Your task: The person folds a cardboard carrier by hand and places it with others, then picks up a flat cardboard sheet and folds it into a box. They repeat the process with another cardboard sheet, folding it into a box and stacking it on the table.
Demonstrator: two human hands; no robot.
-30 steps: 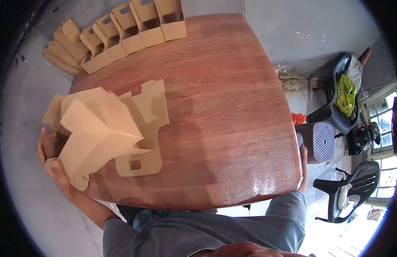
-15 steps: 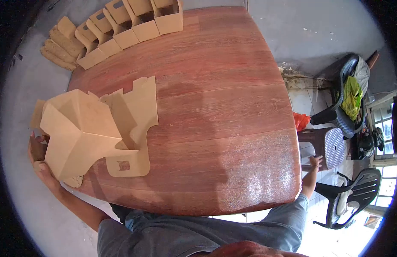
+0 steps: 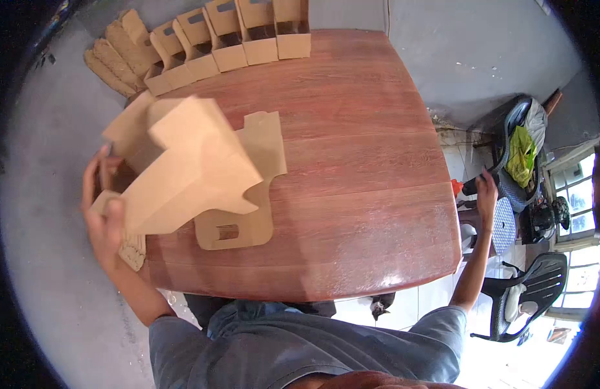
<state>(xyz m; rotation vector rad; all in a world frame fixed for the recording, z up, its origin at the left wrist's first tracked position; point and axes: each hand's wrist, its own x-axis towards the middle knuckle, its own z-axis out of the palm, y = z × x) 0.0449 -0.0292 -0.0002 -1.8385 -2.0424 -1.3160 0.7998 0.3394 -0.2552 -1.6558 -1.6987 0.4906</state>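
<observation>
My left hand is closed on the edge of a brown cardboard carrier box, thumb on its near side. The box is tilted, partly folded, lifted over the left part of the table and slightly blurred. Beneath it, a flat cardboard piece with a handle slot lies on the wooden table. Some stacked cardboard shows below my left hand at the table's edge. My right hand is raised beyond the table's right edge, fingers loosely extended, with nothing visible in it.
Several folded cardboard carriers stand in a row at the far left, beside stacked flat cardboard. To the right are a stool, a dark chair and another chair with a green bag. A cat is on the floor.
My left hand has lifted the box and moved it up and to the right. My right hand has risen from beside the stool. The view has shifted, and a cat now shows.
</observation>
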